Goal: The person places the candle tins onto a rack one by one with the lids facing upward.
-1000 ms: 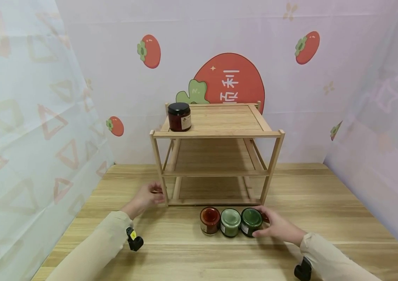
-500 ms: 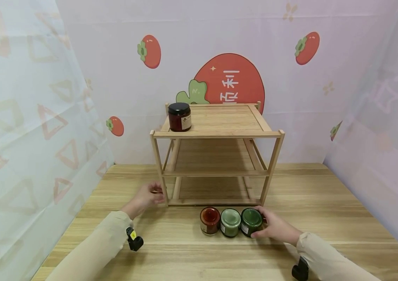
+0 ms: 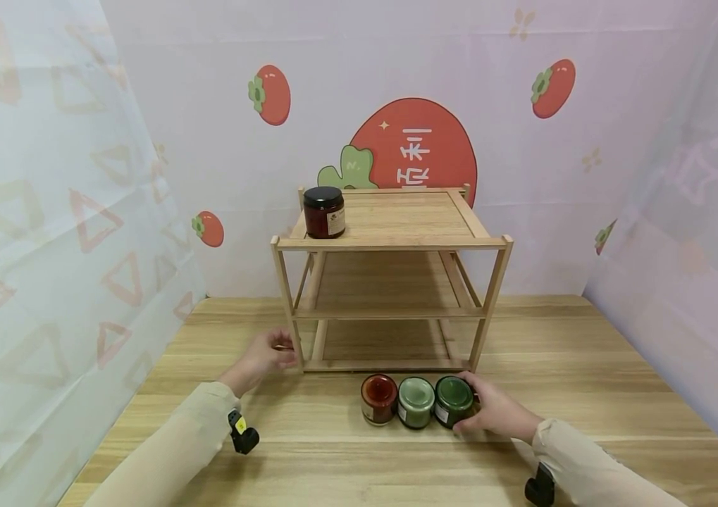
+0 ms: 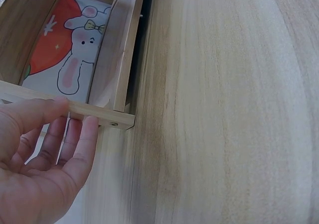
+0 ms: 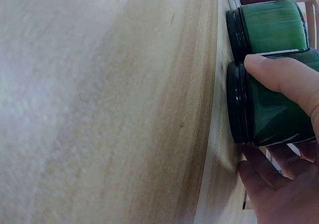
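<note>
Three glass candle jars stand upside down in a row before a wooden shelf rack (image 3: 390, 243), black lids against the table. From left they are a red jar (image 3: 379, 398), a light green jar (image 3: 416, 402) and a dark green jar (image 3: 454, 400). My right hand (image 3: 499, 408) holds the dark green jar, thumb on its near side and fingers round the far side. At the rack's front left post (image 4: 84, 110), my left hand (image 3: 268, 358) pinches the wood between thumb and fingertips. A dark red jar (image 3: 324, 213) with a black lid sits upright on the rack's top left.
The rack has a middle shelf (image 3: 390, 282) and a bottom shelf (image 3: 384, 341). Wood-grain table (image 3: 308, 465) extends in front and to both sides. Printed cloth walls (image 3: 206, 141) enclose the back and sides.
My right wrist and forearm have shifted slightly left, with the hand staying at the dark green jar. The left hand, jars and rack have kept their places.
</note>
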